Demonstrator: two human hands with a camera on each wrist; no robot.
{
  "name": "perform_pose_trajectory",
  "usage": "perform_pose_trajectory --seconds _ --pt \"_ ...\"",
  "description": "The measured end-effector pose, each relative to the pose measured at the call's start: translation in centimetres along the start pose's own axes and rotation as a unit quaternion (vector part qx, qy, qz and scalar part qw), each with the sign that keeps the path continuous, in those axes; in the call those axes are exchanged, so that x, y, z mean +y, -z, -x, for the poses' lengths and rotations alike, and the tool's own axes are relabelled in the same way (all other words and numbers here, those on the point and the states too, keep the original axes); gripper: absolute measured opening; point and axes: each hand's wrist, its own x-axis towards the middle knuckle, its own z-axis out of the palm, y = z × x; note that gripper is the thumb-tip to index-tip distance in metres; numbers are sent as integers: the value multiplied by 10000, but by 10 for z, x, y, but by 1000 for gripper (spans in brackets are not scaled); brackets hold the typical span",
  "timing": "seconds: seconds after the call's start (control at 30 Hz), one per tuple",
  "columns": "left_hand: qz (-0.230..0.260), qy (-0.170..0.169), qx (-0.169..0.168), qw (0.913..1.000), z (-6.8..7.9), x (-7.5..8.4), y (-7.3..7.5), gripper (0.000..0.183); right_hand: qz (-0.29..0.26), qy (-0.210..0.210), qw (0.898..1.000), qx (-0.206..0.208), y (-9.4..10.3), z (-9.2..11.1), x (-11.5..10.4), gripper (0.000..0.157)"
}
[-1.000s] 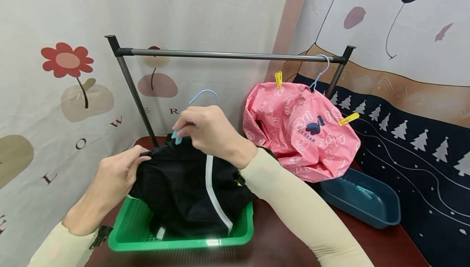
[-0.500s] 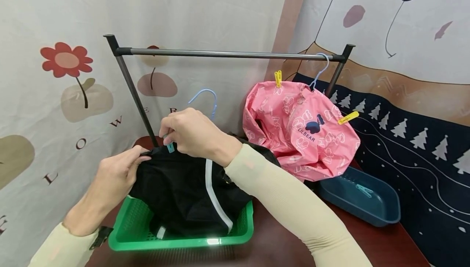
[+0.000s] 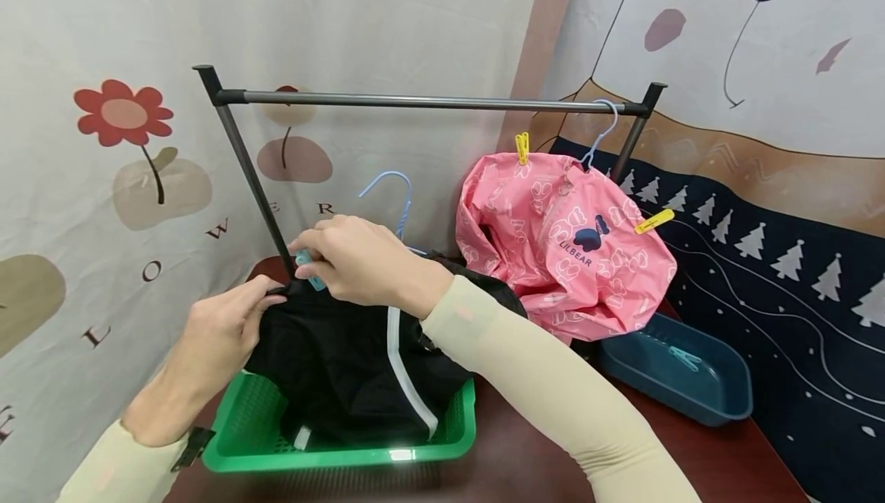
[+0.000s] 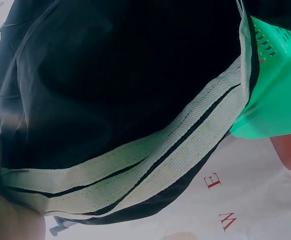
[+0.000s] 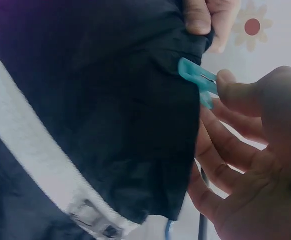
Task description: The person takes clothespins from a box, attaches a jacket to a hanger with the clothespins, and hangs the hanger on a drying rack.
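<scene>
My left hand pinches the upper left corner of a black garment with a white zip. A light blue clothespin is between the thumb and fingers of my right hand, close beside the left fingertips. In the right wrist view the clothespin straddles the garment's edge, its handles pinched. Behind the right hand rises the hook of a blue hanger; the rest of it is mostly hidden. Pale tape lines the garment's inside in the left wrist view.
A green basket stands under the garment. Above runs a metal rail, with a pink garment on a hanger at its right end, held by yellow clothespins. A dark blue tray with a light blue clothespin lies right.
My right hand has moved left and slightly down along the garment's top edge with the clothespin, nearer my left hand. More of the hanger hook now shows. The left hand has stayed put.
</scene>
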Motion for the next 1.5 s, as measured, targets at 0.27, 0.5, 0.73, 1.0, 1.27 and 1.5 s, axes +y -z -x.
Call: perform_pose_trajectory --seconds 0.27,0.5,0.73,1.0,1.27,1.5 --pt "7 82 -95 9999 2 0 0 41 -169 207 9994 200 -10 12 6 50" --pt "-5 112 9 9999 2 -1 -2 45 -58 496 9967 634 -17 25 12 54" --pt "-89 214 -147 9996 4 -1 0 48 217 790 9908 1081 -21 40 17 49" --pt "-151 375 -302 9987 5 -1 0 49 316 894 9869 1304 -22 60 21 45" --pt "-167 360 -225 9990 6 0 1 44 495 902 9837 1476 -24 80 23 45" --pt "-66 282 70 9996 6 0 -1 34 96 894 9814 1699 -26 106 31 43"
